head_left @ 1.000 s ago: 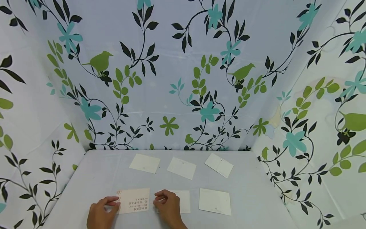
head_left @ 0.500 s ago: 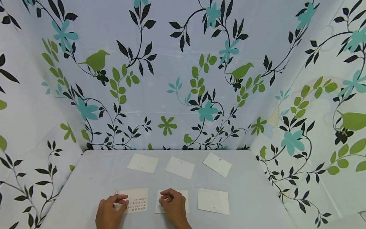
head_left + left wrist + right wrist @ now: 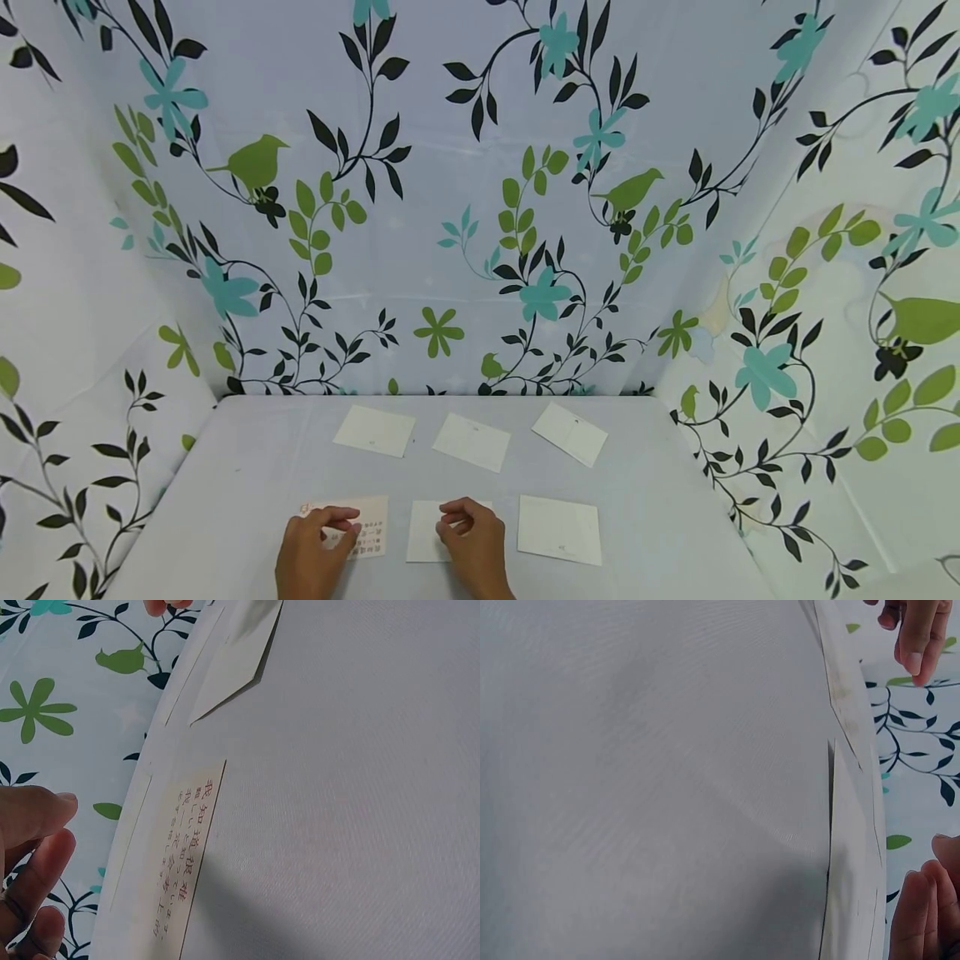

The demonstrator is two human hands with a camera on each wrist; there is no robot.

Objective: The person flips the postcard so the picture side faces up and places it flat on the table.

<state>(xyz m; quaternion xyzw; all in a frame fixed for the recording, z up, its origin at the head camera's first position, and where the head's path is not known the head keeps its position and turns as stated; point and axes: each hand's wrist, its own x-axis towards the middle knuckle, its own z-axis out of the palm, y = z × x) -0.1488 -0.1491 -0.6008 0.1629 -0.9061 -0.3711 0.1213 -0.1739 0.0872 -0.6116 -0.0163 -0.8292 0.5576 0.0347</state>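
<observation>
A cream card printed with lines of reddish characters [image 3: 375,521] lies front left on the white table. My left hand [image 3: 318,550] hovers above it, covering its lower left part, fingers bent loosely with nothing in them. To its right is a plain card [image 3: 424,533], partly hidden under my right hand [image 3: 478,546], which also holds nothing. In the left wrist view, a gap shows between the left fingertips [image 3: 56,840] and the printed card [image 3: 187,855]. The right wrist view shows the right fingertips [image 3: 922,900] apart from a card [image 3: 844,862].
Another plain card [image 3: 559,531] lies front right. A back row holds three more pale cards: left [image 3: 375,430], middle [image 3: 472,442] and right [image 3: 570,433]. Patterned cloth [image 3: 420,208] with leaves, flowers and birds hangs behind the table [image 3: 255,467] and at both sides.
Both hands have moved to the right: the left from the printed card's left edge to above it, the right across the middle card. The cards lie as before.
</observation>
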